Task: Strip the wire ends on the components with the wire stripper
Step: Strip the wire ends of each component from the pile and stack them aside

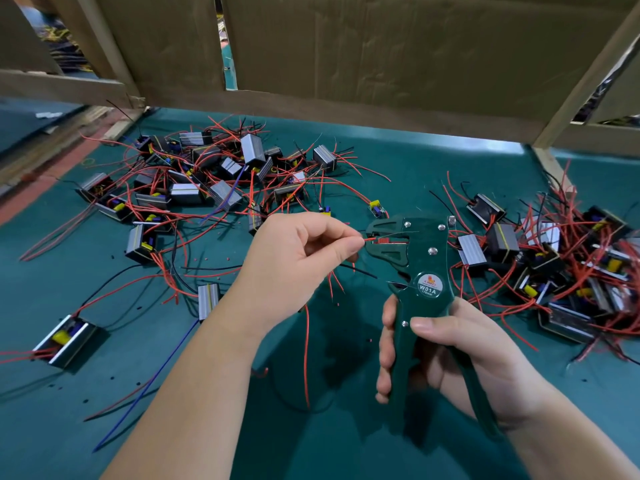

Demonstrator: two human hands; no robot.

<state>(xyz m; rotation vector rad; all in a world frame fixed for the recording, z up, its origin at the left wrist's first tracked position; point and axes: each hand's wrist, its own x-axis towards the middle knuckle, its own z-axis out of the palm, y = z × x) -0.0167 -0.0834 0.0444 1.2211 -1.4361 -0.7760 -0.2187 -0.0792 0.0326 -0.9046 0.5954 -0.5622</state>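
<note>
My right hand (450, 348) grips the handles of a dark green wire stripper (420, 268), held upright over the table with its jaws pointing left. My left hand (294, 261) pinches a red wire (370, 239) between thumb and forefinger, and the wire's end sits inside the stripper's jaws. More red wire (306, 355) hangs down below my left hand. The component it belongs to is hidden under my hand and arm.
On the green table mat (311, 427), one pile of silver-cased components (214, 174) with red and black wires lies at the back left, another pile (561, 268) at the right. A single component (65, 339) lies near left. Cardboard panels (381, 50) wall the back.
</note>
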